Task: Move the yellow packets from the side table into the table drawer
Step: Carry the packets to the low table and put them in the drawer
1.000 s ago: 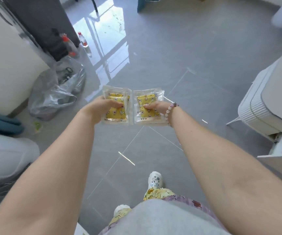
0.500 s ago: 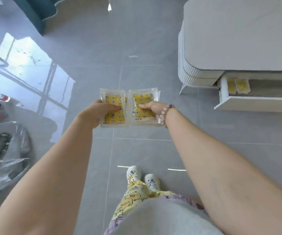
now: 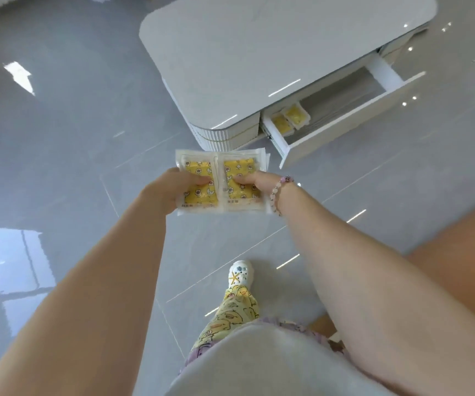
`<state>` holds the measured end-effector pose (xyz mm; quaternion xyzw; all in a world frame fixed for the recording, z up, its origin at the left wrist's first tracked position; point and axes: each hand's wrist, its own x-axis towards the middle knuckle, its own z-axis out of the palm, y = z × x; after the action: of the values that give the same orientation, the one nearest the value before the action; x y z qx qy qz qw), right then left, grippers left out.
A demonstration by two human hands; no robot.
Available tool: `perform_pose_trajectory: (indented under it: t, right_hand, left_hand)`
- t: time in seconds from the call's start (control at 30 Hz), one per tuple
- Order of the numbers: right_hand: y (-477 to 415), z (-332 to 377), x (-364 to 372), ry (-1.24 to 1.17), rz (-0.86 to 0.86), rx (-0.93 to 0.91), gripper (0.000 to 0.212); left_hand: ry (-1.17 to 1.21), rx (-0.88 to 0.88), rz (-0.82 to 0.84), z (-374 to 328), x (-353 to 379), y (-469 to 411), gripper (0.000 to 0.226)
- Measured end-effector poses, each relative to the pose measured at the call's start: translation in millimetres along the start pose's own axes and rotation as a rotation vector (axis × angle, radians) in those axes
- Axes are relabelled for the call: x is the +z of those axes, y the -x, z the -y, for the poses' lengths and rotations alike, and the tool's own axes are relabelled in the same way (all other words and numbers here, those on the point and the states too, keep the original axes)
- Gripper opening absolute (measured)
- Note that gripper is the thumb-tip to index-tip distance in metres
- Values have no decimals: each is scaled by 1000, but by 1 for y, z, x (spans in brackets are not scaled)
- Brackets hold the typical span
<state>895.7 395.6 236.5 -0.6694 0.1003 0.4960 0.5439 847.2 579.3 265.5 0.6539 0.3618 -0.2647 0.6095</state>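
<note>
While L hand [image 3: 170,190] pinches flat yellow packet [image 3: 200,195], R hand [image 3: 259,182] pinches second packet [image 3: 242,195] (clear plastic edges touching), drawer [image 3: 345,124] open

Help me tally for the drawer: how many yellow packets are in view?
4. One packet gripped in the left hand, another in the right hand, two side by side in the open drawer, at its near end. More may be stacked behind the held ones.

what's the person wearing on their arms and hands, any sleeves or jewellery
Both forearms are bare: no sleeves in view, no gloves. At the wrist of the right hand sits a bracelet of pale pink and white round beads with a small charm. The left hand has nothing on its wrist.
</note>
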Motion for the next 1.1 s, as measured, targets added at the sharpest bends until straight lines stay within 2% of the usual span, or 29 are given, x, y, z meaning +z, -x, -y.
perform_pose_trajectory:
  t: [0.13,0.3,0.4,0.53,0.63,0.8,0.87,1.0,1.1]
  right_hand:
    - [-1,10,-50,-137,-121,-20,34]
    - [7,-1,-109,-326,-279,10,31]
    - [14,-10,-141,-329,-359,50,41]
    - [22,-17,-181,-385,-399,73,40]
    - [18,-20,-216,-330,-448,100,45]
    - [19,-18,-285,-246,-433,125,40]
    - [19,-14,-315,-228,-430,149,44]
    - [25,9,-369,-175,-380,162,32]
    - [22,23,-402,-129,-371,158,39]
  left_hand:
    - [-92,14,114,-48,39,-40,15]
    - [-258,42,210,-97,98,-72,24]
    - [-320,45,285,-114,138,-84,22]
    - [-395,14,349,-132,185,-102,18]
    - [-406,-6,367,-145,217,-119,15]
    - [-453,1,358,-172,276,-144,17]
    - [-458,-13,352,-186,300,-153,20]
    - [-432,-36,352,-212,339,-169,34]
    - [-413,-38,314,-225,361,-183,34]
